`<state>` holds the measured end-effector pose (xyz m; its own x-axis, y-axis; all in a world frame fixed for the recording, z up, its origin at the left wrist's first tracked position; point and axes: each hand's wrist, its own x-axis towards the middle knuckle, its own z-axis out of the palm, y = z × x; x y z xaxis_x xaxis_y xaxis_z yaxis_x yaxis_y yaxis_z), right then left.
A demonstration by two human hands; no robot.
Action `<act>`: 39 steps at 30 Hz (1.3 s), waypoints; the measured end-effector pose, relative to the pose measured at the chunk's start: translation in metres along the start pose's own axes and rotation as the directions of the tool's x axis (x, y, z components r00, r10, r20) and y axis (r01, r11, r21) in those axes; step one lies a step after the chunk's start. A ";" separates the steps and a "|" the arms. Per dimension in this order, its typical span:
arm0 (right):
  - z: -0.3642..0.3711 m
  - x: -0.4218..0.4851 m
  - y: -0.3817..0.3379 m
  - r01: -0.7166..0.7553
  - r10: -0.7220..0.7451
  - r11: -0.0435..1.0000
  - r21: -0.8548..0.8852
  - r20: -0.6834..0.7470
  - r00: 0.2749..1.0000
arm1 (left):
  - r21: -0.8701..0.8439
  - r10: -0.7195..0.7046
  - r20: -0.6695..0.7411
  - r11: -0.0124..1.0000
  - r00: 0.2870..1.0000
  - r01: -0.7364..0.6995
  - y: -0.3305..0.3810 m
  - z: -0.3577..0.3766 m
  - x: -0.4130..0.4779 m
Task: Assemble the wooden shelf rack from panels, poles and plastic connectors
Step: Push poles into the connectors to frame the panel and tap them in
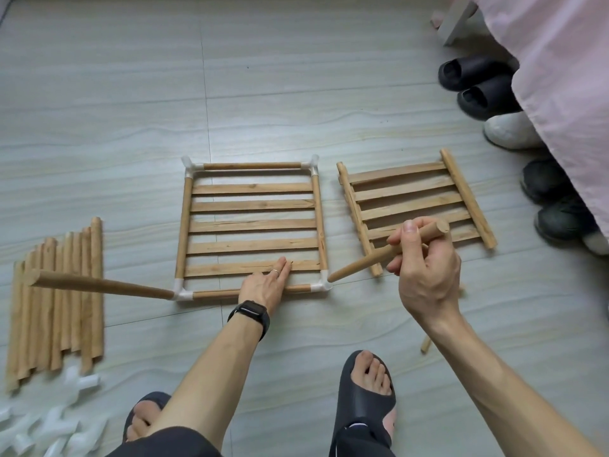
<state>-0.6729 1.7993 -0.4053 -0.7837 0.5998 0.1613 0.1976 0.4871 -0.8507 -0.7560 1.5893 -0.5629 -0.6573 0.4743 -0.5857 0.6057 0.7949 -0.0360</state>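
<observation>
Feet in black slides (365,400) are at the bottom of the shot, with a heap of loose white plastic connectors (49,427) off to the near left and a bundle of spare poles (56,305) lying side by side just past them. My left hand (263,285), black watch (250,313) on the wrist, lies flat with fingers straight and together, pressing on the nearest slat of the framed panel (252,206), which sits on the floor dead centre. My right hand (425,268) has its fingers wrapped round a pole (362,263), held at a slant, lower tip right at the near-right connector (321,285); can't tell if it's actually seated. Another upright pole (99,285) is already stuck in the near-left connector (182,291). The two far connectors (189,164) have open sockets pointing up. A second panel (408,199) with no connectors lies just beside the first, on the right. Further back right there's a row of shoes (468,74) under a pink bedsheet (560,77).
</observation>
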 end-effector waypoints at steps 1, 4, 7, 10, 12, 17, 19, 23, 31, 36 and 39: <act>0.000 -0.001 0.000 0.003 -0.003 1.000 -0.003 0.012 1.000 | -0.004 -0.010 0.006 1.000 1.000 0.010 0.003 -0.001 0.001; -0.001 -0.001 0.000 0.011 -0.011 1.000 -0.014 0.037 0.999 | -0.007 -0.037 0.023 0.999 0.999 0.037 0.013 -0.003 0.005; -0.001 0.001 -0.002 0.016 -0.014 0.999 -0.033 0.059 0.998 | -0.017 -0.053 0.042 0.998 0.998 0.053 0.020 -0.004 0.006; 0.000 -0.001 -0.007 0.057 -0.051 0.997 -0.048 0.107 0.993 | -0.013 -0.060 0.026 0.998 0.998 0.060 0.021 -0.002 0.006; 0.002 -0.006 -0.008 0.113 -0.104 0.992 -0.054 0.144 0.984 | -0.011 -0.060 0.018 0.998 0.998 0.060 0.020 -0.001 0.006; 0.004 -0.021 -0.008 0.254 -0.236 0.965 -0.062 0.216 0.948 | -0.029 -0.066 0.019 0.997 0.998 0.066 0.017 0.002 0.005; 0.002 -0.023 -0.008 0.276 -0.257 0.960 -0.051 0.234 0.938 | -0.032 -0.065 0.018 0.997 0.998 0.066 0.017 0.003 0.006; 0.000 -0.030 -0.008 0.294 -0.265 0.953 -0.068 0.277 0.924 | -0.037 -0.066 0.012 0.997 0.998 0.066 0.016 0.004 0.007; -0.001 -0.047 -0.004 0.338 -0.302 0.940 -0.050 0.340 0.891 | -0.038 -0.057 0.001 0.998 0.998 0.057 0.013 0.003 0.007; 0.002 -0.032 0.001 0.261 -0.239 0.964 -0.041 0.293 0.926 | -0.035 -0.035 -0.012 0.999 0.999 0.035 0.012 0.003 0.008; 0.017 -0.016 -0.001 0.286 -0.257 0.956 -0.064 0.286 0.923 | -0.017 -0.021 -0.021 1.000 1.000 0.021 0.011 0.003 0.008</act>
<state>-0.6704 1.7791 -0.4157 -0.9426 0.2474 0.2245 0.0028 0.6778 -0.7353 -0.7529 1.6006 -0.5703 -0.6796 0.4653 -0.5672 0.5841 0.8110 -0.0346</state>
